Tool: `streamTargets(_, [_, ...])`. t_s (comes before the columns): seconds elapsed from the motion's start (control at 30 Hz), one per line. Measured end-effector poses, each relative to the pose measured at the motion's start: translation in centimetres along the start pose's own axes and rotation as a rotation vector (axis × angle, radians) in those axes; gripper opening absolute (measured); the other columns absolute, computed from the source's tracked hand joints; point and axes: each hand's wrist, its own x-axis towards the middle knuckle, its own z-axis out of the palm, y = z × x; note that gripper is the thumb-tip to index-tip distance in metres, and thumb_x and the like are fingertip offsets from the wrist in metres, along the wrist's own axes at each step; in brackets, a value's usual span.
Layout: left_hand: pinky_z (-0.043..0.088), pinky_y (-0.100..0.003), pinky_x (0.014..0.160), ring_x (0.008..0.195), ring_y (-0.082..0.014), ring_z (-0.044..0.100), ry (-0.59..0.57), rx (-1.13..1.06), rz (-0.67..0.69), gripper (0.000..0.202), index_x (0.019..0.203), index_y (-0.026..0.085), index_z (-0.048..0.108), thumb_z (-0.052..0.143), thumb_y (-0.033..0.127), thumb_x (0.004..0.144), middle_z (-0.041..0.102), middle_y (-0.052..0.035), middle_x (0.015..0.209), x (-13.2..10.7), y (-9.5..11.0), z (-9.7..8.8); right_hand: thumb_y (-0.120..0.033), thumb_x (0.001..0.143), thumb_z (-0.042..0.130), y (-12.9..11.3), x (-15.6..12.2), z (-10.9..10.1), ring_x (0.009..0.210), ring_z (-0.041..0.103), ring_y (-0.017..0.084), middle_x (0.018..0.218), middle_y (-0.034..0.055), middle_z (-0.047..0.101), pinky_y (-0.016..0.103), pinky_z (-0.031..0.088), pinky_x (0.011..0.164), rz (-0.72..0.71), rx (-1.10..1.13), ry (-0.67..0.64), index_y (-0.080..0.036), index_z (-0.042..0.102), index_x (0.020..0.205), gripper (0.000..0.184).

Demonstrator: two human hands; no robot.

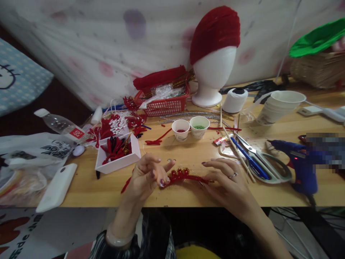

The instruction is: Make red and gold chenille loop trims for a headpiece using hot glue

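A curved red velvet band with red and gold beads [181,175] lies low over the table's front edge. My right hand [229,181], a ring on one finger, grips its right end between thumb and fingers. Over its left end is my left hand [147,176], palm partly turned up, fingers loosely bent and apart. Whether a small bead sits at its fingertips is too blurred to tell. Just beyond the hands stand two paper cups, one with red beads [180,130], the other with green beads [199,127].
At left are a white box of red and black pieces [118,165], a white phone [57,187] and a plastic bottle [60,122]. Scissors [262,162], a blue pen [250,158] and a blue glue gun [304,162] lie right. Behind stand a red basket [164,106] and a foam head [212,72].
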Motion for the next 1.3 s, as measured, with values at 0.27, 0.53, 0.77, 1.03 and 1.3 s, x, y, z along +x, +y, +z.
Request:
streamTargets(0.27, [0.045,-0.052,0.109,0.031,-0.0074,0.045,0.031,0.014,-0.044,0.025,0.097,0.030,0.072,0.079,0.047,0.080,0.043,0.0158,0.033,-0.5,-0.1,-0.1,-0.012,0.088,0.068,-0.1,0.0,-0.1,0.111,0.057,0.027,0.115,0.0092,0.070,0.049,0.049,0.096,-0.006,-0.004,-0.007,-0.023,0.063,0.091,0.013])
streamTargets(0.53, [0.039,-0.044,0.116,0.122,-0.0250,0.065,0.204,0.797,0.204,0.060,0.126,0.028,0.067,0.086,0.026,0.069,0.079,-0.0033,0.103,0.9,-0.1,-1.6,-0.015,0.089,0.068,-0.1,0.2,0.0,0.110,0.057,0.028,0.113,0.0098,0.070,0.049,0.048,0.096,-0.014,0.004,0.006,-0.023,0.062,0.091,0.011])
streamTargets(0.77, [0.040,-0.051,0.117,0.051,-0.0113,0.066,0.395,1.125,0.503,0.013,0.095,0.021,0.078,0.072,0.026,0.085,0.071,0.0079,0.055,0.8,-0.8,-2.9,-0.014,0.090,0.066,-0.3,0.4,-0.1,0.110,0.056,0.028,0.113,0.0110,0.070,0.048,0.049,0.096,-0.017,0.003,0.001,-0.023,0.059,0.091,0.011])
streamTargets(1.03, [0.044,-0.049,0.114,0.052,-0.0123,0.063,0.226,1.143,0.501,0.048,0.047,0.022,0.055,0.058,0.027,0.094,0.056,0.0079,0.041,0.7,-0.8,-2.3,-0.014,0.089,0.067,-0.2,0.2,0.0,0.111,0.054,0.029,0.114,0.0116,0.069,0.050,0.048,0.097,-0.024,0.006,-0.002,-0.022,0.060,0.093,0.012])
streamTargets(1.3, [0.055,-0.023,0.048,0.046,-0.0129,0.065,0.368,1.023,0.291,0.027,0.104,0.022,0.077,0.077,0.031,0.079,0.075,0.0026,0.064,0.7,-1.2,-1.6,-0.012,0.089,0.067,-0.2,0.2,-0.1,0.111,0.054,0.027,0.115,0.0111,0.068,0.047,0.048,0.097,-0.019,0.025,-0.009,-0.022,0.059,0.095,0.014])
